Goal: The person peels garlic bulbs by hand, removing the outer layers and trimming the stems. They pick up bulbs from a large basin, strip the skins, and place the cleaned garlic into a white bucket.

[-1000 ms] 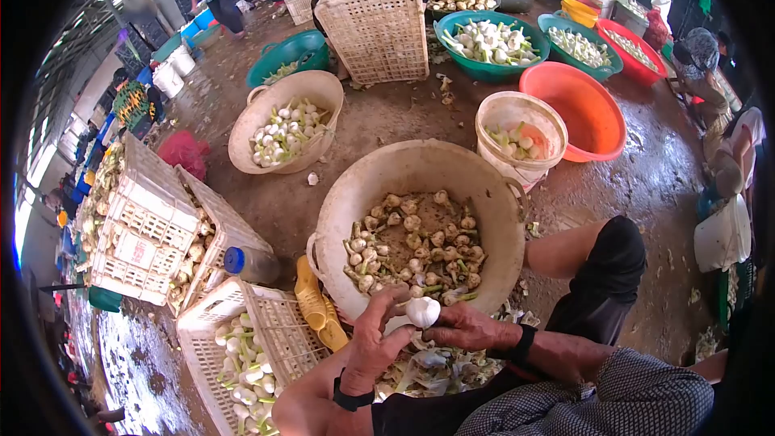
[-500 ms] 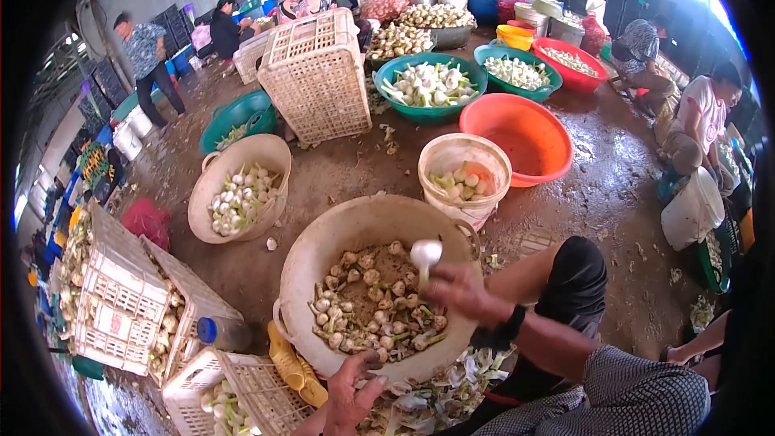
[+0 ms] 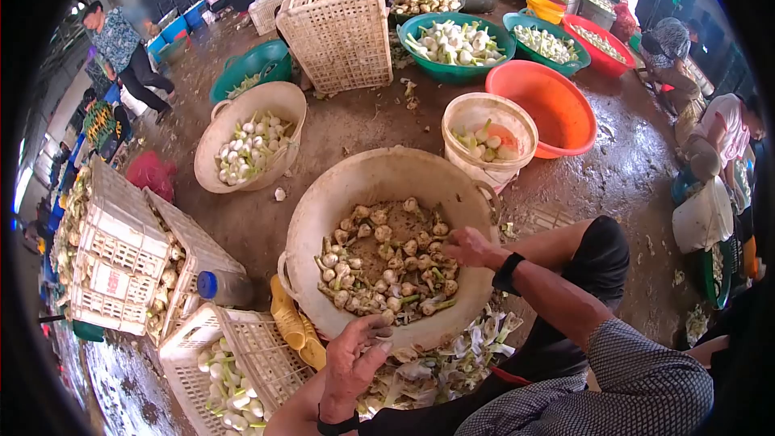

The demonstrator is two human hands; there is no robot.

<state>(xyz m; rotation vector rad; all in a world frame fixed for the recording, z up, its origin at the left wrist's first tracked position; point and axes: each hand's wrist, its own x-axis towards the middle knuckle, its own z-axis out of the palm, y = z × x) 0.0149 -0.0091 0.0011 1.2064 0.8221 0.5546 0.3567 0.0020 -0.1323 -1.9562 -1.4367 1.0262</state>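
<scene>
A wide beige tub (image 3: 339, 186) stands before me, its bottom covered with unpeeled garlic bulbs (image 3: 383, 234), some with short green stems. My right hand (image 3: 472, 249) reaches inside the tub's right side, fingers stretched down at the bulbs; no bulb shows in its grasp. At the near rim is my left hand (image 3: 355, 362), fingers loosely bent and thumb apart, with nothing visible in it. Beneath that rim lies a heap of pale garlic skins and leaves (image 3: 440, 375). A white bucket (image 3: 492, 163) holding trimmed white bulbs stands behind the tub, to the right.
Next to the bucket is an orange basin (image 3: 557, 117). A beige basket of white bulbs (image 3: 242, 165) stands left. Plastic crates (image 3: 125, 266), a blue-capped bottle (image 3: 230, 287) and yellow footwear (image 3: 292, 323) line my left. Green basins (image 3: 460, 73) and a tall crate (image 3: 335, 32) stand beyond; people work around.
The white bulb in my right hand is gone from it, and that hand has lowered to the bulbs at the tub's right. My view has tilted down. A person at far left has moved.
</scene>
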